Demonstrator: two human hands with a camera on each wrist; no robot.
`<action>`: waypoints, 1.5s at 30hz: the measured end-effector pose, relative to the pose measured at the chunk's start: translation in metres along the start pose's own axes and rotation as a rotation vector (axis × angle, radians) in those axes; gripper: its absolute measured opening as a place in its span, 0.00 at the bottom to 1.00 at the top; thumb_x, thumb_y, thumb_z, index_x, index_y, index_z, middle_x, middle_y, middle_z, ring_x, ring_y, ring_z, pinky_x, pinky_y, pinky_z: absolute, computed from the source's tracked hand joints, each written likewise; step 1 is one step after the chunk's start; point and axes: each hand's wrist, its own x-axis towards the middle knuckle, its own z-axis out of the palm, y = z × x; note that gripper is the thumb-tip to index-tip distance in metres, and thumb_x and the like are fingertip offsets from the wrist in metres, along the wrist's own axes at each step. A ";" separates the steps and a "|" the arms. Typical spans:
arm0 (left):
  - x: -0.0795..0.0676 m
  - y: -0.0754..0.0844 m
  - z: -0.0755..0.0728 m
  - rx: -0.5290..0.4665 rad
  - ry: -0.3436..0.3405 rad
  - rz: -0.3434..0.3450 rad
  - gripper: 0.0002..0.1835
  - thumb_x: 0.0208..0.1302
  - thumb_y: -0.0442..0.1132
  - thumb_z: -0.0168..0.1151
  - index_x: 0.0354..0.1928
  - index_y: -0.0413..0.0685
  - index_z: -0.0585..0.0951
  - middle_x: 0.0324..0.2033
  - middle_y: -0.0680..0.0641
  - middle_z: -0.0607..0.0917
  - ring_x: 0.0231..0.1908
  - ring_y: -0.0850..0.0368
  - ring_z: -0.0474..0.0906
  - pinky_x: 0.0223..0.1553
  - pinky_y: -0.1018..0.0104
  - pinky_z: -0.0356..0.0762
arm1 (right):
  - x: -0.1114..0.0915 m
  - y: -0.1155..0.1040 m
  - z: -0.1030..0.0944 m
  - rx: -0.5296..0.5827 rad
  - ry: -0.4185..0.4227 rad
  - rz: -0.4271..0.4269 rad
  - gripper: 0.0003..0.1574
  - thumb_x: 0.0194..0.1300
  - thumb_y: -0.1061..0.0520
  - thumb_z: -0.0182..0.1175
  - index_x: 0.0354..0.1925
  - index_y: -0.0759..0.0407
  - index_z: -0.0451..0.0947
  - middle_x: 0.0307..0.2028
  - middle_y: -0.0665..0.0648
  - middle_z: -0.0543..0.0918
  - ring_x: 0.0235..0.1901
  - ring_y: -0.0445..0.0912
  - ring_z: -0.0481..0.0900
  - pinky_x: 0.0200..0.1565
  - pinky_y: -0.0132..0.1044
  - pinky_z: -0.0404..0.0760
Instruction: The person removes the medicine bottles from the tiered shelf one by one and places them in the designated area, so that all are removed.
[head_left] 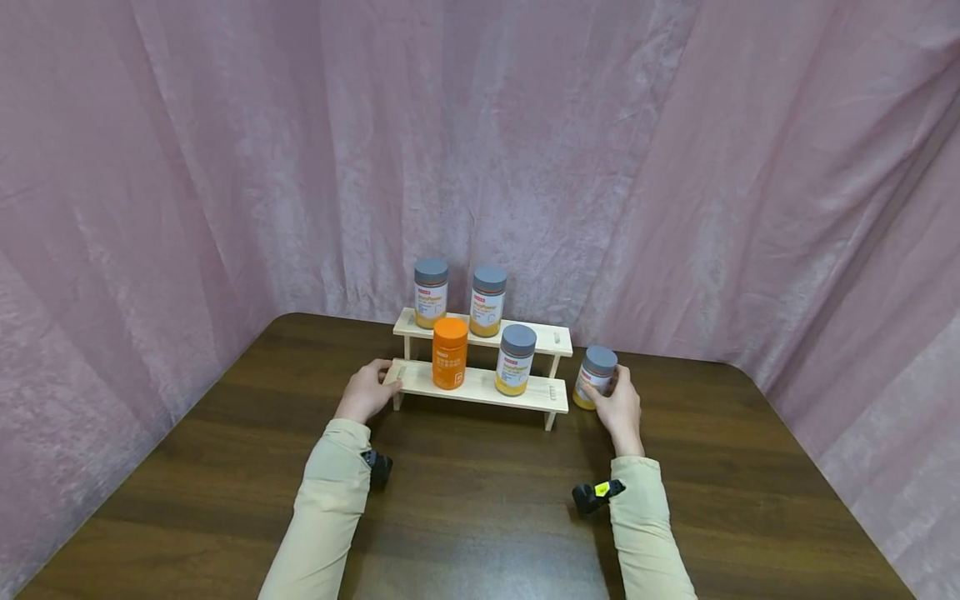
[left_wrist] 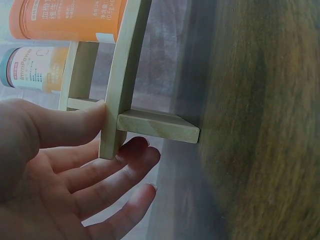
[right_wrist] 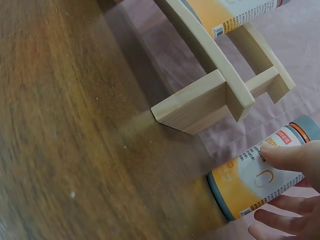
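Note:
A two-step wooden rack (head_left: 480, 385) stands on the table. My left hand (head_left: 365, 390) holds the left end of its lower shelf, thumb on top and fingers beneath; the left wrist view shows the thumb (left_wrist: 75, 122) against the wood. To the right of the rack, my right hand (head_left: 619, 408) grips an upright supplement bottle (head_left: 597, 367) with a grey lid, white label and yellow base. In the right wrist view the thumb presses the label of this bottle (right_wrist: 250, 175), with the fingers round its other side. Whether its base touches the table I cannot tell.
On the lower shelf are an orange bottle (head_left: 450, 354) and a grey-lidded bottle (head_left: 516, 360). Two more grey-lidded bottles, one at left (head_left: 431, 292) and another beside it (head_left: 487, 300), stand on the upper shelf. A pink curtain (head_left: 570, 167) hangs behind the brown table (head_left: 480, 500).

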 end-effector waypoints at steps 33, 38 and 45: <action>0.003 0.002 -0.004 -0.009 -0.003 -0.007 0.28 0.68 0.40 0.57 0.67 0.36 0.67 0.58 0.29 0.75 0.57 0.36 0.73 0.57 0.46 0.71 | 0.010 -0.021 -0.019 0.076 -0.016 -0.035 0.49 0.59 0.57 0.67 0.69 0.66 0.52 0.63 0.75 0.63 0.64 0.67 0.63 0.63 0.61 0.64; 0.004 -0.001 -0.003 -0.011 -0.005 -0.007 0.28 0.68 0.40 0.57 0.67 0.36 0.67 0.58 0.29 0.76 0.57 0.37 0.74 0.57 0.46 0.72 | 0.008 -0.030 -0.025 0.079 0.006 -0.066 0.49 0.57 0.61 0.68 0.70 0.66 0.53 0.64 0.74 0.64 0.64 0.66 0.64 0.63 0.59 0.65; 0.004 -0.004 0.000 -0.008 -0.019 -0.005 0.28 0.68 0.41 0.57 0.67 0.37 0.67 0.58 0.30 0.77 0.56 0.37 0.75 0.55 0.46 0.73 | 0.001 -0.040 -0.031 0.097 0.056 -0.110 0.42 0.58 0.64 0.66 0.66 0.67 0.59 0.63 0.72 0.67 0.62 0.64 0.66 0.63 0.57 0.65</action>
